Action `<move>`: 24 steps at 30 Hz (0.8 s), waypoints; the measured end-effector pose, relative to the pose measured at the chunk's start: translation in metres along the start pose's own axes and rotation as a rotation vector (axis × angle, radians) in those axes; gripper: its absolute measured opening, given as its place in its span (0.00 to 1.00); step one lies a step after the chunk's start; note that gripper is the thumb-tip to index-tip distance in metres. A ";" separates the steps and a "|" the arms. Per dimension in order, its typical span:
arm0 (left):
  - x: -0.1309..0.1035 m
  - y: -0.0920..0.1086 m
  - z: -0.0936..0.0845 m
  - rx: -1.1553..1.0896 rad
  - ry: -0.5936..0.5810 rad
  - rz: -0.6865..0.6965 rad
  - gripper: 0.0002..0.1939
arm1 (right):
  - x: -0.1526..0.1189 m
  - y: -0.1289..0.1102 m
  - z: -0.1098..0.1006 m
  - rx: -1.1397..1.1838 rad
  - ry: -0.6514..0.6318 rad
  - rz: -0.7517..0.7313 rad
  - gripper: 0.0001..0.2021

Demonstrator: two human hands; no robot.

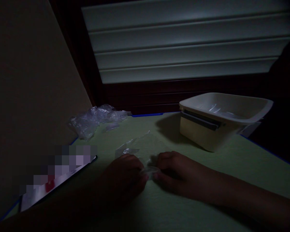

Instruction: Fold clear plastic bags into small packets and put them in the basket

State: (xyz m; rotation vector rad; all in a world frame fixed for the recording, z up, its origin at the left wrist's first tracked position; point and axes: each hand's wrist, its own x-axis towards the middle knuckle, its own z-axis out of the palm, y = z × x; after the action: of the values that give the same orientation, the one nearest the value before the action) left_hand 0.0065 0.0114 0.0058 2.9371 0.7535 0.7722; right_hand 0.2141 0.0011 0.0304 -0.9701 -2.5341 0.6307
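On the green table, a clear plastic bag (pixel 147 143) lies spread out in front of me, its near edge pinched between both hands. My left hand (pixel 127 175) is closed, thumb and fingers gripping that edge from the left. Facing it, a short gap away, my right hand (pixel 172 170) is closed on the same edge. A small stretch of folded plastic shows between the two thumbs. Dim light hides most of the fingers' detail.
A crumpled heap of clear plastic bags (pixel 96 119) sits at the back left. The cream bin (pixel 198 133) at the back right has clear plastic inside. A lit screen (pixel 60 175), partly pixelated, lies at the left edge of the green table (pixel 164 206). Behind stands a slatted panel (pixel 178 42).
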 end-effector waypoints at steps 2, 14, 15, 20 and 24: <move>-0.001 -0.001 0.002 0.039 -0.007 -0.036 0.12 | 0.000 0.001 0.000 0.006 0.010 0.020 0.08; -0.005 0.000 0.005 0.193 0.132 -0.183 0.24 | 0.000 0.002 0.002 -0.009 0.078 0.172 0.09; -0.006 -0.001 0.005 0.188 0.139 -0.196 0.27 | 0.000 0.002 0.002 -0.022 0.083 0.177 0.10; -0.006 -0.002 0.005 0.195 0.184 -0.173 0.25 | 0.000 0.004 0.004 -0.136 0.112 0.168 0.13; -0.003 0.004 0.000 0.216 0.130 0.082 0.09 | 0.001 0.007 0.007 -0.213 0.105 0.145 0.14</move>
State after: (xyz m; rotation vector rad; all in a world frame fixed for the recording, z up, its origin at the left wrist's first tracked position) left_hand 0.0063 0.0063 0.0055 3.1521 0.7744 0.9533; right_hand 0.2140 0.0040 0.0208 -1.2354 -2.4901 0.3429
